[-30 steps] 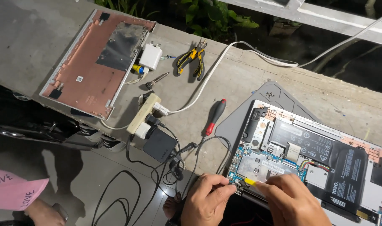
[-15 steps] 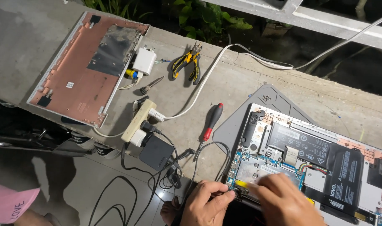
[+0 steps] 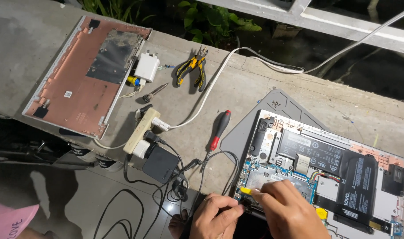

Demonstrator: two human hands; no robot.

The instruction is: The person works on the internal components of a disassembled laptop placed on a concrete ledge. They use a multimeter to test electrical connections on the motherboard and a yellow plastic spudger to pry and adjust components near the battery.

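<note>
both hands work at the near left corner of the opened laptop (image 3: 326, 163) on the concrete ledge (image 3: 255, 93): right hand (image 3: 288, 212) pinches a yellow tool (image 3: 246, 190), left hand (image 3: 217, 217) is clenched just beside it.

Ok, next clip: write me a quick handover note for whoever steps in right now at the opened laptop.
Left hand: at the lower-left corner of the open laptop, fingers pressed at its edge; whether it grips anything cannot be seen.
Right hand: over the circuit board, pinching a small yellow tool with its tip near that corner.
Around: the laptop lies on a grey mat, back cover off and set aside at far left. Red-handled screwdriver, yellow pliers and power strip lie on the concrete ledge.
Done: cover removed, insides exposed.
Left: battery and board are still in place.
</note>
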